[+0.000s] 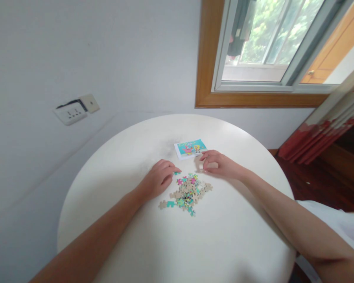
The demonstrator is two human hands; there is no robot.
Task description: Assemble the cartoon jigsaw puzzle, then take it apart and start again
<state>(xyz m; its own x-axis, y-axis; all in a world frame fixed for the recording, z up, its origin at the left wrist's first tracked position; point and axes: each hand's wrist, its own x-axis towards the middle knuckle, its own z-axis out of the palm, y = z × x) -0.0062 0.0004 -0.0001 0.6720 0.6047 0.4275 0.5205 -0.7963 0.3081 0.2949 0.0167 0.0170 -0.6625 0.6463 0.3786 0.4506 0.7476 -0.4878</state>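
Observation:
A loose heap of jigsaw puzzle pieces (188,190) lies on the white round table, some showing grey-brown backs, others teal, pink and yellow faces. My left hand (159,179) rests at the heap's upper left, fingers stretched out, the index fingertip on a teal puzzle piece (177,173). On the other side, my right hand (218,164) has thumb and index finger curved together at a small puzzle piece (200,171), just above the heap. Its remaining fingers reach toward the lower right corner of a picture card (191,149) with two cartoon figures on teal.
The round white table (112,173) stands against a pale wall with a socket (70,113). Beyond its far right side is a wood-framed window (262,98), with a red and cream curtain (306,141) beside it. White cloth (327,220) shows at the right.

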